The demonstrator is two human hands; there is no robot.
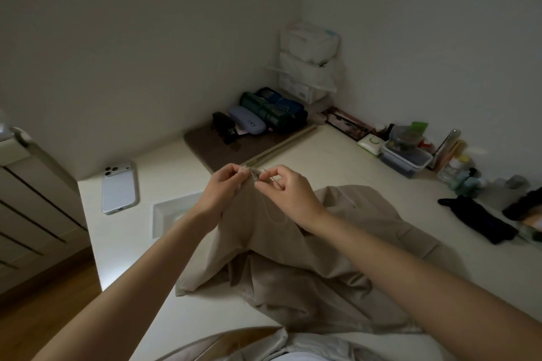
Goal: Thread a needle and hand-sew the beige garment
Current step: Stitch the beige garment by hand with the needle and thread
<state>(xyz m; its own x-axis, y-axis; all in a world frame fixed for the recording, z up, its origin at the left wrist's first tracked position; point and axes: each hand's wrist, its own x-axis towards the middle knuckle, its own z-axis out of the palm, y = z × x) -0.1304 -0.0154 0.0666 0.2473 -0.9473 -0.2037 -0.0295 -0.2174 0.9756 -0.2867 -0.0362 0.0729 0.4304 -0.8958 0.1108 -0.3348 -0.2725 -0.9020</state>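
The beige garment (293, 267) lies bunched on the pale table, one part lifted toward me. My left hand (224, 189) pinches the raised edge of the cloth at its top. My right hand (289, 192) pinches a thin needle (255, 175) right beside the left fingertips, at the cloth's edge. A pale thread (271, 214) loops down from the needle over the fabric below my right hand. The needle's tip is too small to make out clearly.
A white phone (119, 187) lies left of my hands. A brown mat (223, 146) at the back holds glasses cases and rolled pouches. Clear containers (406, 155), bottles and dark items (478, 218) line the right wall. Long wooden sticks (281, 143) lie behind my hands.
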